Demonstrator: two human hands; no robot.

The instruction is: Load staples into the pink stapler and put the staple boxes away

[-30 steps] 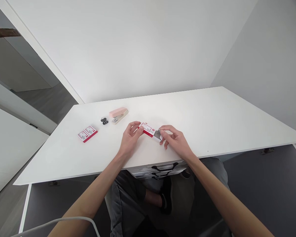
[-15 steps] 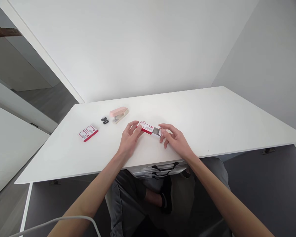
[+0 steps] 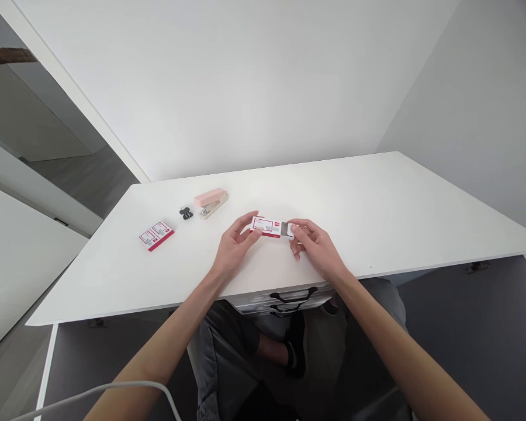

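Observation:
A small red-and-white box of staples is held between both hands above the front middle of the desk. My left hand grips the left end of its sleeve, the thumb on the near side and the fingers behind. At the right end the inner tray sticks partway out, with grey staples showing in it. My right hand pinches the tray's white end between thumb and index finger, its other fingers curled below. To the left stand a pink stapler with its top raised and a black staple remover.
Two more red-and-white boxes lie side by side at the left of the white desk. A white wall rises behind the desk. Drawers with black handles sit under its front edge, and a white cable crosses the lower left.
Both hands have shifted slightly right with the box of staples. The box has turned from slanting down at its right end to nearly level.

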